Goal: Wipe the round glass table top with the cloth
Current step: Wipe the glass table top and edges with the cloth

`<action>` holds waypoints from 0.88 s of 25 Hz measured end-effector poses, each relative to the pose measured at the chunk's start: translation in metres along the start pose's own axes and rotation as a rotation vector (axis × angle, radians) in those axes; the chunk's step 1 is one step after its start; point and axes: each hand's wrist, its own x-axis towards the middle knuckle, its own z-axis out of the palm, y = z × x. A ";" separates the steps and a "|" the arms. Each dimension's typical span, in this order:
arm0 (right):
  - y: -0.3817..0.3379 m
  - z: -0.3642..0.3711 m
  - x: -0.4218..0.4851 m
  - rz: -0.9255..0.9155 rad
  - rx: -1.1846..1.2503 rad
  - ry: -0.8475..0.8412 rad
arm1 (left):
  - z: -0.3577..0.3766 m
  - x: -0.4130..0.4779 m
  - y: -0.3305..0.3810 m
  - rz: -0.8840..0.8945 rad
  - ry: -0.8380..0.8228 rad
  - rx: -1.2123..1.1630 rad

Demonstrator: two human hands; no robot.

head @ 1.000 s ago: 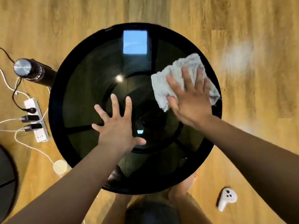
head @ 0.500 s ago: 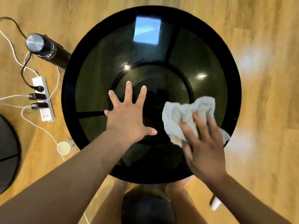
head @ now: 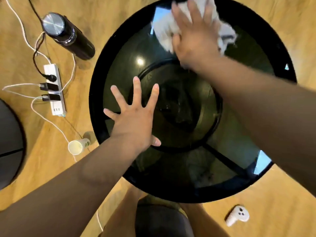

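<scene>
- At the near edge, on the wood floor [head: 51, 168]: 1 white controller [head: 237, 218], just off the counter's near-right rim.
- 1 round glass counter [head: 95, 106] w/ a black rim fills the mid-frame.
- 2 hands are over it. The left hand [head: 135, 120] lies flat on the glass, near-left of centre. Its fingers [head: 136, 89] are straight, spread wide, holding nothing.
- On the floor left of the counter, near to far: 1 paper cup [head: 76, 147], 1 white power strip [head: 54, 89] w/ 3 black plugs in it, 1 dark bottle [head: 68, 35] w/ a silver cap.
- The right hand [head: 195, 36] is at the far side, palm down on the cloth. Its fingers look approx straight, pressing rather than curled round it, but they are blurred.
- 1 white cloth [head: 164, 29] sits on the glass at the far rim, under the right hand. It is bunched, w/ its long axis approx L–R along the rim, and it sticks out both sides of the hand. No clear end to point w/.
</scene>
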 end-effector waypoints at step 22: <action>-0.078 0.006 0.031 0.153 0.050 0.170 | 0.003 -0.003 -0.096 0.228 0.224 0.001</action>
